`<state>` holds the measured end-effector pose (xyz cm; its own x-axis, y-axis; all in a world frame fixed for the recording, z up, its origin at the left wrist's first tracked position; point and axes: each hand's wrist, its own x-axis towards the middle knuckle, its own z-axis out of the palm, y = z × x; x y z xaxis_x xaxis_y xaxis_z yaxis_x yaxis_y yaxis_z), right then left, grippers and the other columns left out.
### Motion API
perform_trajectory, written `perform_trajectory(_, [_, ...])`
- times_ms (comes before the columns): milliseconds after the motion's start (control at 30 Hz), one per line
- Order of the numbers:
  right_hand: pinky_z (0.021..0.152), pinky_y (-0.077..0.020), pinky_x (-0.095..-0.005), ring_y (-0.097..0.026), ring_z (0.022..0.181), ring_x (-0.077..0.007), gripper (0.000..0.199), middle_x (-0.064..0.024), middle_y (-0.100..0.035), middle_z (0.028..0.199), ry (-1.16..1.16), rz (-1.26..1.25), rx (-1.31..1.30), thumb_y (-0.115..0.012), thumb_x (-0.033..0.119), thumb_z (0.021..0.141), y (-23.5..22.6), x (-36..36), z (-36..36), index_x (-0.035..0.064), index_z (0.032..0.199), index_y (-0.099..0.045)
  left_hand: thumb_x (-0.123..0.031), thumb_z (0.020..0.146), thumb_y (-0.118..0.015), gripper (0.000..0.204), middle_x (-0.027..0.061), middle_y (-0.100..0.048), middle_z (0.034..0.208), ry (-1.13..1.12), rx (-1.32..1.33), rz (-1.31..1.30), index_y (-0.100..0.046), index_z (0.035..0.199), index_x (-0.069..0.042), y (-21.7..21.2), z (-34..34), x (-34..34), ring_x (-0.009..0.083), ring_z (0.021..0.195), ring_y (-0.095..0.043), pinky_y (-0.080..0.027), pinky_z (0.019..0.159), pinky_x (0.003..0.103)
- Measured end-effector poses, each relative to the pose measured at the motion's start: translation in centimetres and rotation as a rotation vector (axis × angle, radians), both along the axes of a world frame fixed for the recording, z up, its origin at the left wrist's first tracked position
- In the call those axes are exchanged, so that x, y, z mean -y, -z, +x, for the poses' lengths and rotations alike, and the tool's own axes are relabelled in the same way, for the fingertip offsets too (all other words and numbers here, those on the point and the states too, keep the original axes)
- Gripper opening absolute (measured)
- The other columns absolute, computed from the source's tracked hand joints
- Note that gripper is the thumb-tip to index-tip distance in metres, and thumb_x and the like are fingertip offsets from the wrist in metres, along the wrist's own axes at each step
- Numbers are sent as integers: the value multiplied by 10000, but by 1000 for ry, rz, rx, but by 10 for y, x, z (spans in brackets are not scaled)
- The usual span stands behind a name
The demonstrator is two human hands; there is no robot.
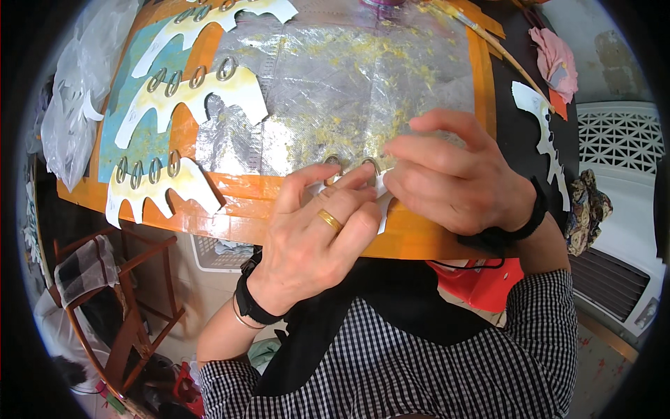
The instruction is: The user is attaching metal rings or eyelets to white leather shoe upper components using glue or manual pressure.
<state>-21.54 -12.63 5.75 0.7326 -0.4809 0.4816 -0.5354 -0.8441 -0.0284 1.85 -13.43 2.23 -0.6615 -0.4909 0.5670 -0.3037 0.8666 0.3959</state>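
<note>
My left hand (pixel 314 234), with a gold ring on one finger, and my right hand (pixel 453 174) pinch a white paper cutout (pixel 380 199) at the near edge of an orange-taped board (pixel 293 209). Two metal rings (pixel 349 166) poke up from the cutout just above my fingertips. Most of the cutout is hidden under my fingers. The board's middle is covered with crinkled silver foil (pixel 335 84) speckled with yellow flakes.
Three finished white scalloped cutouts with metal rings lie on the board's left part (pixel 188 94) (pixel 157 185) (pixel 209 17). A jagged white cutout (pixel 544 133) rests on the black surface at right, near a pink cloth (pixel 555 59). A wooden chair (pixel 118 307) stands lower left, a white plastic crate (pixel 614 133) at right.
</note>
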Motion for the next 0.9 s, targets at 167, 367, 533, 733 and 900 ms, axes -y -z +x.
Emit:
perform_trajectory(167, [1039,-458,-441,-611,1081,-194,97,-25,-599,876,43,-17,-5,-668,77,724,-1,-2,4,31,796,-621,-67,793,-710,144,28,-672,966,-4,13,-6,-634,916,-66,-1,0,0,176,1096,-698,-486,973,424])
perform_trajectory(367, [1022,-458,-438,-611,1074,-215,100,-32,-579,839,65,-4,-7,-666,70,687,-1,-2,6,31,769,-624,-12,766,-724,180,46,-695,962,2,49,-23,-614,899,-63,-8,-2,-3,220,1107,-710,-477,1013,471])
perform_trajectory(533, [999,-454,-419,-602,1051,-237,101,-36,-581,830,54,-26,1,-685,82,665,-2,-1,8,25,729,-630,-52,780,-719,159,36,-665,935,7,71,-85,-626,908,-62,-6,-2,-2,211,1107,-701,-469,1033,497])
perform_trajectory(733, [956,-469,-388,-588,973,-234,96,-40,-584,818,64,2,26,-705,64,647,-5,-3,10,12,716,-664,-59,775,-718,186,43,-664,937,-11,107,-81,-639,944,-56,-9,-2,-3,210,1097,-702,-451,1058,525])
perform_trajectory(900, [950,-477,-370,-589,945,-223,103,-34,-585,807,105,3,108,-710,80,663,0,-3,15,9,735,-692,-50,788,-681,188,56,-664,970,-59,133,-43,-638,970,-42,-9,-3,-7,216,1102,-697,-430,1091,546])
